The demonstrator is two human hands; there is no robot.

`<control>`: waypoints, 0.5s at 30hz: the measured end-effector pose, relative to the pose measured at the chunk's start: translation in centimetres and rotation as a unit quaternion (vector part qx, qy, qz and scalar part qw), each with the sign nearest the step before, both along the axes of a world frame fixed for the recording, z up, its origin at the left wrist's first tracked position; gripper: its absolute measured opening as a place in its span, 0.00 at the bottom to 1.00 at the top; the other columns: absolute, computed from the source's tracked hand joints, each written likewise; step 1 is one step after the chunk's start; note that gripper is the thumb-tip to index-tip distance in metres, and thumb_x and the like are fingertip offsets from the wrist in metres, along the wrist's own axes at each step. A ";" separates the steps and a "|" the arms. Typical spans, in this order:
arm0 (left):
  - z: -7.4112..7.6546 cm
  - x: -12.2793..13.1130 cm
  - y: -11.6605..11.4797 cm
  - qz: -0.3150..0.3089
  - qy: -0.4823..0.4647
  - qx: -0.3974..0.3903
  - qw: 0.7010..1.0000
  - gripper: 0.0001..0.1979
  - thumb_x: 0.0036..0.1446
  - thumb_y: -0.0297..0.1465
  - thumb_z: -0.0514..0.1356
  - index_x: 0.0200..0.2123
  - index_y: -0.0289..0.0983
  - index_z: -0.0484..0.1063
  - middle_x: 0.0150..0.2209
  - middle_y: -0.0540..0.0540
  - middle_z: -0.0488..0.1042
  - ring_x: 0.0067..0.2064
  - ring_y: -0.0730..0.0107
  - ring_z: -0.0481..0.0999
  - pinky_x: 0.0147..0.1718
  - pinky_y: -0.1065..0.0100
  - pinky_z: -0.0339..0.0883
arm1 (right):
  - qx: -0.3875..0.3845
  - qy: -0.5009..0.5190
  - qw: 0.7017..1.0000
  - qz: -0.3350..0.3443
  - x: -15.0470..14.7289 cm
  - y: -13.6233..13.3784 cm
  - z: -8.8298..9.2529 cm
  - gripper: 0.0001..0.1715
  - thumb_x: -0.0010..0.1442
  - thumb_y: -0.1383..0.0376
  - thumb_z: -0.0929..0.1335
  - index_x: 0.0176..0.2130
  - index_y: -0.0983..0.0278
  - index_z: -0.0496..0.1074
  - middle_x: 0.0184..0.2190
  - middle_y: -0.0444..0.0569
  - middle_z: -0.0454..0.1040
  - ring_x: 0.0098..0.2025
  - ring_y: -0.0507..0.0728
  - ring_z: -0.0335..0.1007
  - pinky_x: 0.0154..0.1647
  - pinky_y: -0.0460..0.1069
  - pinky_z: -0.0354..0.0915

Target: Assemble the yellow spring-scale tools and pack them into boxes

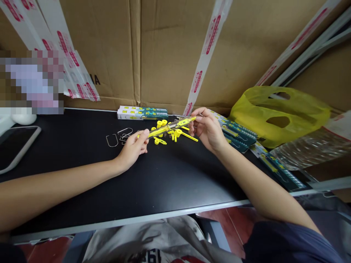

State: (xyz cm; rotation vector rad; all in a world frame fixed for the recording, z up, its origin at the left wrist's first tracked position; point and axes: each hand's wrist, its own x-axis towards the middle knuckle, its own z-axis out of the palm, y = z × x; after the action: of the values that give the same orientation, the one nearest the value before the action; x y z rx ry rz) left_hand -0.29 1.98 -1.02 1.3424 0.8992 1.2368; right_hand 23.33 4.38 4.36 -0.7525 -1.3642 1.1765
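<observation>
A spring scale, yellow inside a clear tube, slants up to the right above the table. My left hand is closed around its lower left end. At the upper right end, my right hand pinches the yellow tip between thumb and fingers. Beneath and behind the scale lie several loose yellow plastic parts, partly hidden by it. Bent metal wire hooks rest just left of them, near my left hand.
A printed box lies behind the parts, and more such boxes are at right. Beyond them are a yellow plastic bag and a clear plastic bottle. A phone lies at left. Large cardboard stands along the back.
</observation>
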 end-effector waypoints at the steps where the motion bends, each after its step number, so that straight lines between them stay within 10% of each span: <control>1: 0.0 0.0 0.0 -0.001 -0.001 0.001 1.000 0.21 0.56 0.49 0.57 0.25 0.37 0.61 0.16 0.61 0.50 0.16 0.83 0.51 0.23 0.74 0.63 | -0.007 0.002 1.000 0.000 0.0 0.0 0.0 0.07 0.51 0.66 0.68 0.33 0.60 0.65 0.21 0.39 0.65 0.21 0.48 0.60 0.19 0.43 0.60; 15: 0.0 0.0 -0.1 0.002 0.003 0.000 1.000 0.20 0.58 0.47 0.56 0.26 0.37 0.61 0.17 0.60 0.49 0.16 0.83 0.51 0.23 0.73 0.63 | -0.005 -0.021 1.000 0.003 -0.2 0.1 -0.7 0.15 0.50 0.60 0.72 0.30 0.61 0.62 0.21 0.38 0.63 0.21 0.47 0.57 0.18 0.42 0.58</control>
State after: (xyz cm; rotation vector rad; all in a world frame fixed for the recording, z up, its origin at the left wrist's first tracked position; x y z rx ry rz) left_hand -0.26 1.89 -0.99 1.3456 0.9064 1.2377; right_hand 23.08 4.47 3.67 -0.7840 -1.3967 1.1803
